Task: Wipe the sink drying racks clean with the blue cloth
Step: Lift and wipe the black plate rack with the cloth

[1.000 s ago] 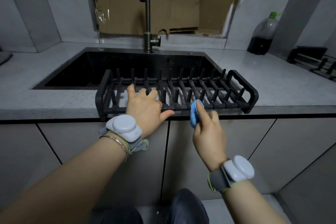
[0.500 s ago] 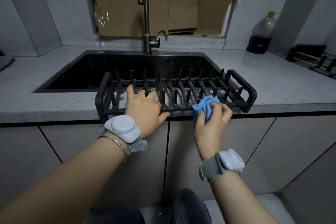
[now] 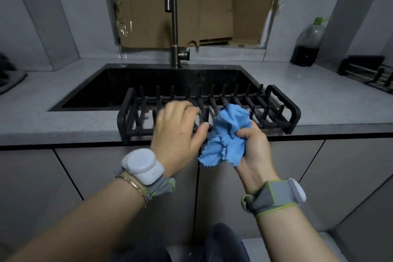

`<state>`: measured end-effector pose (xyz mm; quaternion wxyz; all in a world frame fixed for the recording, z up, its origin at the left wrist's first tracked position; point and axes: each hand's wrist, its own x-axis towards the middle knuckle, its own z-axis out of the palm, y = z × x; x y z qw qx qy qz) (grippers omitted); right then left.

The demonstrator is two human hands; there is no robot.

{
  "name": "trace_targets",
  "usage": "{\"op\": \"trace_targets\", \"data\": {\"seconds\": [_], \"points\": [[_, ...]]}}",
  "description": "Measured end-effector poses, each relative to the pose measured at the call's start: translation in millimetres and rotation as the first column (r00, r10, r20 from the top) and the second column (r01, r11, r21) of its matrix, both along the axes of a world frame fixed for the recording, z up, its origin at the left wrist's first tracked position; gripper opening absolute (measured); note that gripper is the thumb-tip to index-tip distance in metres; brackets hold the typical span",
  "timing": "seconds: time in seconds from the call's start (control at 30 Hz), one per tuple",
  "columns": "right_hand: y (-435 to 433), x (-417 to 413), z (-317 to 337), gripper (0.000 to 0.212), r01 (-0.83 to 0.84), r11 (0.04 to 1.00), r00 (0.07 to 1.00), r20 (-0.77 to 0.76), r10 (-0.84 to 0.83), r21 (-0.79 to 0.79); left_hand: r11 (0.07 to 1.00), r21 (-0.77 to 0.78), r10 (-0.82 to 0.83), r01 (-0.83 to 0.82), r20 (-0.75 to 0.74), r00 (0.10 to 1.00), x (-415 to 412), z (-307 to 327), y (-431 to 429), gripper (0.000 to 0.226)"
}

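Grip: right hand (image 3: 258,156) around blue cloth (image 3: 228,134)

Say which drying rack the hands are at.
The black rack across the sink's front edge, under the left hand; the other rack lies at the counter's far right.

One head-worn view; looks forward and down, close over the drying rack (image 3: 274,123) and sink (image 3: 148,80).

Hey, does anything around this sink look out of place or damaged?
Two things. Cardboard fills the opening behind the faucet, torn along its bottom edge, with crumpled clear plastic on its left side; it looks makeshift. The blue cloth gripped in the right hand is frayed along its edges.
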<state>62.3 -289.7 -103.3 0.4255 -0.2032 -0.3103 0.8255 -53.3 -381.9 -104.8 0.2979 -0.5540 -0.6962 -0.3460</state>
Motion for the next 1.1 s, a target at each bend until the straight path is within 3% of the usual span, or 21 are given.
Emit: {"op": "trace_targets", "data": {"seconds": [0.03, 0.1, 0.13, 0.17, 0.23, 0.27, 0.3, 0.4, 0.47, 0.53, 0.63, 0.7, 0.83, 0.93, 0.97, 1.0, 1.1], "points": [[1, 0, -1, 0.041, -0.020, 1.000, 0.999, -0.026, 0.019, -0.021, 0.994, -0.007, -0.107, 0.110, 0.188, 0.976, 11, 6, -1, 0.043], [3, -3, -1, 0.043, -0.021, 1.000, 0.999, -0.036, 0.020, -0.022, 0.952, -0.126, -0.161, 0.277, 0.564, 0.810, 29, 14, 2, 0.036], [2, -3, 0, 0.039, -0.022, 1.000, 0.999, -0.037, 0.022, -0.008, 0.911, -0.193, -0.107, 0.364, 0.743, 0.661, 34, 16, 4, 0.035], [2, -3, 2, 0.031, -0.023, 1.000, 0.999, -0.045, 0.023, 0.007, 0.860, -0.196, -0.045, 0.471, 0.890, 0.453, 37, 17, 7, 0.036], [1, 0, 6, 0.025, 0.005, 0.998, 1.000, -0.016, -0.005, 0.055, 0.803, -0.049, 0.017, 0.594, 0.998, 0.059, 38, 15, 9, 0.032], [2, 3, 5, 0.031, 0.039, 0.993, 0.999, 0.027, -0.042, 0.112, 0.813, 0.043, -0.014, 0.580, 0.998, -0.054, 38, 15, 11, 0.027], [2, 6, 3, 0.040, 0.067, 0.977, 0.993, 0.083, -0.085, 0.202, 0.843, 0.105, -0.059, 0.528, 0.993, -0.105, 36, 13, 11, 0.020], [4, 15, -10, 0.040, 0.102, 0.797, 0.921, 0.245, -0.302, 0.596, 0.932, 0.140, -0.139, 0.335, 0.990, -0.028, 35, 12, 15, 0.018], [0, 19, -19, 0.036, 0.033, 0.647, 0.848, 0.322, -0.421, 0.761, 0.952, 0.161, -0.168, 0.259, 0.986, 0.005, 34, 12, 18, 0.018], [-9, 23, -26, 0.039, -0.045, 0.588, 0.839, 0.350, -0.416, 0.807, 0.953, 0.169, -0.181, 0.251, 0.983, 0.024, 33, 11, 18, 0.019], [-25, 25, -24, 0.060, -0.181, 0.657, 0.937, 0.332, -0.112, 0.732, 0.926, 0.172, -0.191, 0.335, 0.981, 0.022, 35, 9, 18, 0.016], [-28, 24, -18, 0.069, -0.230, 0.679, 0.941, 0.338, -0.029, 0.697, 0.906, 0.186, -0.207, 0.380, 0.978, 0.014, 39, 13, 15, 0.019], [-12, 13, 9, 0.040, -0.203, 0.502, 0.913, 0.348, -0.212, 0.840, 0.909, 0.259, -0.285, 0.326, 0.958, 0.032, 28, 41, 11, 0.014], [2, -11, 47, 0.033, -0.180, 0.363, 0.900, 0.302, -0.315, 0.914, 0.903, 0.303, -0.341, 0.304, 0.937, 0.079, 8, 76, 16, 0.045], [8, -25, 64, 0.031, -0.185, 0.311, 0.896, 0.290, -0.335, 0.932, 0.895, 0.314, -0.351, 0.318, 0.934, 0.065, -5, 90, 20, 0.056], [9, -31, 72, 0.029, -0.205, 0.248, 0.892, 0.285, -0.350, 0.947, 0.877, 0.338, -0.359, 0.341, 0.933, -0.002, -10, 95, 20, 0.059], [23, -60, 103, 0.033, -0.279, 0.093, 0.891, 0.294, -0.347, 0.956, 0.741, 0.479, -0.368, 0.471, 0.876, -0.312, -40, 118, 26, 0.033]]}}
